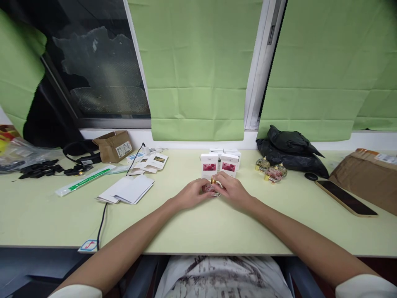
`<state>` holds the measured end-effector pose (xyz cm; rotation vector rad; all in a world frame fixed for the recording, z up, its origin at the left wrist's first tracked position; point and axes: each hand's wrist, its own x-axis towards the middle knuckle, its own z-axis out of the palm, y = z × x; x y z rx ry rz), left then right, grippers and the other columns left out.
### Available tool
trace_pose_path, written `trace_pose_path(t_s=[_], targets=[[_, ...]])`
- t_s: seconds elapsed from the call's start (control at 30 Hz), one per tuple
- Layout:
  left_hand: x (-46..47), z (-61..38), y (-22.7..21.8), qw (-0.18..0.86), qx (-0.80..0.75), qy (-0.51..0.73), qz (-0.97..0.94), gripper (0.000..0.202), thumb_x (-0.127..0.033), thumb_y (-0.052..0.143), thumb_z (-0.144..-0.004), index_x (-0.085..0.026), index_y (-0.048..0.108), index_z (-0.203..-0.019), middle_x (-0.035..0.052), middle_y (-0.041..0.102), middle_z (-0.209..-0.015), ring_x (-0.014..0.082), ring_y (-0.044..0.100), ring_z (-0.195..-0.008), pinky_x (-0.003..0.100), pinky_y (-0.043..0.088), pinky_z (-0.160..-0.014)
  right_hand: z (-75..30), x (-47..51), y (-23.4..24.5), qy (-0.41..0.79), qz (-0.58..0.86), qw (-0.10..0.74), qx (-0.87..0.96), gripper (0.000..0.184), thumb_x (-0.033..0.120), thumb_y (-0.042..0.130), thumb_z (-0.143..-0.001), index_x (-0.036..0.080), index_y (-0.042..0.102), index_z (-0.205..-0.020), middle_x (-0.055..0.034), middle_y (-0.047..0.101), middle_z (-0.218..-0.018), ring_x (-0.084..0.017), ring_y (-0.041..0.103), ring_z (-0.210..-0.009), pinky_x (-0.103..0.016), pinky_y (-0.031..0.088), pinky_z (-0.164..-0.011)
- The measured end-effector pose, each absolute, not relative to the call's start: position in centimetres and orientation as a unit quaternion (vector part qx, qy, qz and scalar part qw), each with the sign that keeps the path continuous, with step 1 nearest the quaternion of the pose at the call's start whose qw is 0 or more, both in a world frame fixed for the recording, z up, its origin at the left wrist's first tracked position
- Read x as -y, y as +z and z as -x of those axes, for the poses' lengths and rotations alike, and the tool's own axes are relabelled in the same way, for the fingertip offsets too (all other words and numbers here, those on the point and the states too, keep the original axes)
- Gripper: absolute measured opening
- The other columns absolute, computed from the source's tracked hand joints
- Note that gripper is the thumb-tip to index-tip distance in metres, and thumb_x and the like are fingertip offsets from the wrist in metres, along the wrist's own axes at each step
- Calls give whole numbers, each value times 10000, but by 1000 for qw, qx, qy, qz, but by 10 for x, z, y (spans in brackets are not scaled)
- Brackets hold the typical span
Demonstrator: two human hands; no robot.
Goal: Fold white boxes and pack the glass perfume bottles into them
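A small clear glass bottle point(212, 189) with a gold neck, which looks like a perfume bottle, is between my hands just above or on the table. My left hand point(192, 193) has its fingers closed around the left side of the glass. My right hand point(233, 189) pinches at the gold part from the right; its fingertips partly cover it. Right behind my hands stand two upright white boxes, the left box point(205, 170) and the right box point(233, 160), each with a pink picture on its front. More white boxes point(216, 150) are behind them.
Several similar glass bottles point(274, 174) lie to the right, before black plastic bags point(291, 153). A phone point(345, 198) and a brown package point(366, 174) are far right. Folded white cartons point(133, 190), a cable point(101, 223) and an open cardboard box point(113, 147) lie left.
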<state>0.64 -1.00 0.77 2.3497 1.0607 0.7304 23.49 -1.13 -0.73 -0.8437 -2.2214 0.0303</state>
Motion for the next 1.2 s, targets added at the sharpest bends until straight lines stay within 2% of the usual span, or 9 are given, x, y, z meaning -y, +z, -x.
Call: trace_pose_path(t_s=[0.27, 0.5, 0.6, 0.67, 0.77, 0.87, 0.97, 1.1, 1.2], targets=[[10, -6, 8, 223, -374, 270, -859, 303, -503, 664, -955, -204, 637, -910, -14, 612, -813, 153, 516, -704, 281, 389, -640, -237, 11, -10, 29, 319, 380, 868, 230, 356, 474, -1107, 278, 567, -1303, -66, 674, -1123, -203, 685, -929, -317, 538, -775], [5, -1, 5, 252, -356, 275, -857, 406, -606, 665, -938, -214, 697, -1039, 21, 700, -931, 175, 577, -742, 294, 442, -674, -242, 8, -14, 36, 330, 386, 861, 257, 394, 524, -1081, 254, 562, -1293, -40, 695, -1035, -145, 627, -679, -278, 456, -631], [-5, 6, 2, 280, -329, 313, -846, 503, -614, 423, -1057, -204, 709, -1113, 59, 733, -1038, 207, 637, -857, 325, 489, -779, -244, 9, -9, 55, 354, 382, 852, 266, 423, 545, -1067, 245, 570, -1263, 0, 670, -876, -139, 584, -624, -273, 417, -615], [-14, 11, -1, 273, -349, 356, -823, 552, -590, 319, -1090, -194, 703, -1073, 59, 716, -965, 218, 643, -895, 344, 499, -839, -245, 11, -5, 68, 371, 376, 846, 270, 444, 556, -1057, 245, 572, -1239, 26, 631, -795, -139, 557, -604, -271, 393, -609], [-28, 16, -9, 215, -423, 406, -781, 396, -571, 508, -1039, -208, 657, -988, 29, 663, -918, 193, 595, -818, 323, 483, -764, -246, 14, 0, 89, 393, 370, 837, 285, 458, 588, -1030, 251, 558, -1224, 56, 579, -732, -137, 522, -587, -266, 366, -605], [-38, 17, -16, 179, -449, 425, -765, 298, -517, 585, -1010, -222, 619, -1036, 49, 613, -1086, 186, 583, -893, 318, 492, -767, -247, 15, 2, 101, 405, 372, 829, 296, 428, 611, -1003, 254, 537, -1231, 72, 549, -712, -134, 499, -584, -262, 359, -610], [-44, 15, -21, 194, -462, 437, -747, 332, -500, 640, -980, -239, 528, -1154, 81, 569, -1261, 211, 583, -1067, 332, 512, -811, -248, 14, 3, 113, 408, 375, 825, 296, 402, 614, -985, 258, 527, -1229, 78, 534, -707, -132, 490, -582, -261, 364, -614], [-49, 12, -27, 283, -424, 429, -746, 331, -480, 633, -998, -240, 425, -1094, 147, 501, -1493, 229, 589, -1220, 394, 527, -924, -248, 15, 5, 129, 411, 371, 823, 300, 399, 606, -977, 260, 531, -1231, 75, 549, -709, -133, 488, -576, -263, 375, -610], [-49, 11, -27, 317, -389, 423, -755, 302, -475, 623, -1010, -241, 445, -1079, 150, 470, -1569, 234, 612, -1252, 433, 526, -997, -248, 16, 6, 134, 409, 371, 823, 296, 390, 605, -972, 255, 543, -1228, 71, 559, -707, -134, 495, -579, -264, 382, -610]])
